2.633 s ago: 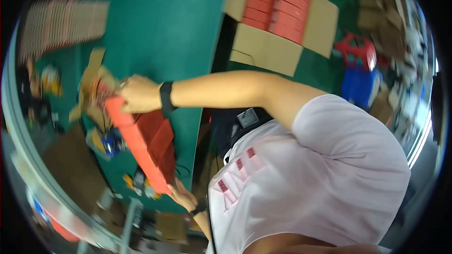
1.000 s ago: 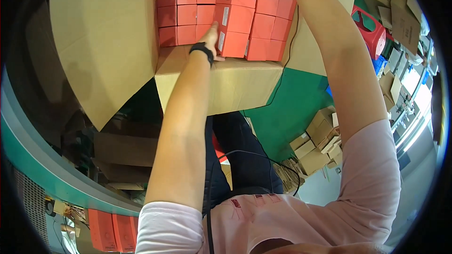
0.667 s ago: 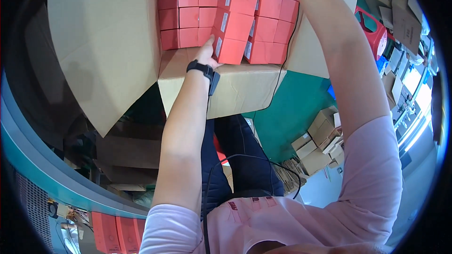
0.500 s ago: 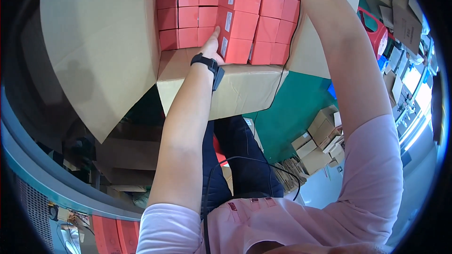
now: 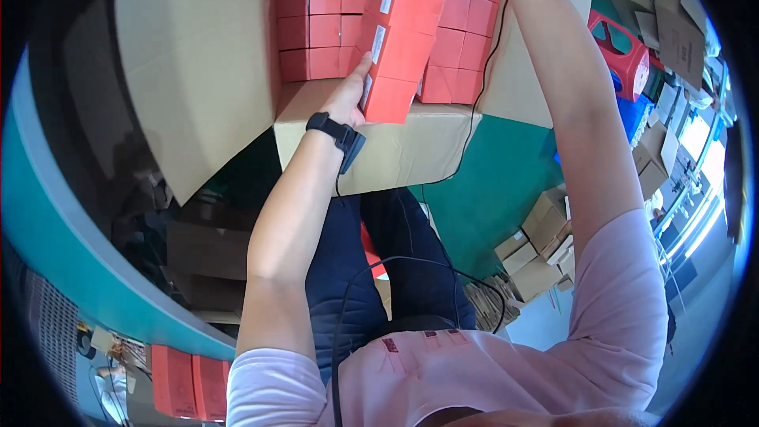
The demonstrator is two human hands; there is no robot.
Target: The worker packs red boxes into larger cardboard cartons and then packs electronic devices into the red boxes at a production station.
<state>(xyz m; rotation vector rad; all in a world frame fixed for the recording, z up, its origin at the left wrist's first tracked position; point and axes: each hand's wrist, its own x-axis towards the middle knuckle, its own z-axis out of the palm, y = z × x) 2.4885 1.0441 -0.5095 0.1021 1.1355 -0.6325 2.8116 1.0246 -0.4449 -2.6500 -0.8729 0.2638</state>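
A row of small red boxes (image 5: 398, 67) with white labels along one side is raised out of a large open carton (image 5: 371, 142). My left hand (image 5: 348, 101) grips the near end of this row, its thumb along the labelled side and its other fingers hidden beneath. A black band with a small device (image 5: 340, 138) is on my left wrist. My right forearm (image 5: 545, 39) reaches to the far end, where the top edge of the view cuts off the hand. More red boxes (image 5: 324, 29) stand packed in rows on both sides inside the carton.
Wide carton flaps (image 5: 198, 55) spread to the left and right. A thin black cable (image 5: 484, 83) runs down the carton's right side. On the right are a red plastic stool (image 5: 624, 59) and several cardboard boxes (image 5: 538, 249). A curved teal edge (image 5: 118, 269) borders the left.
The row of red boxes has come up and toward me, its near end now over the carton's front wall. My left hand has moved back with it.
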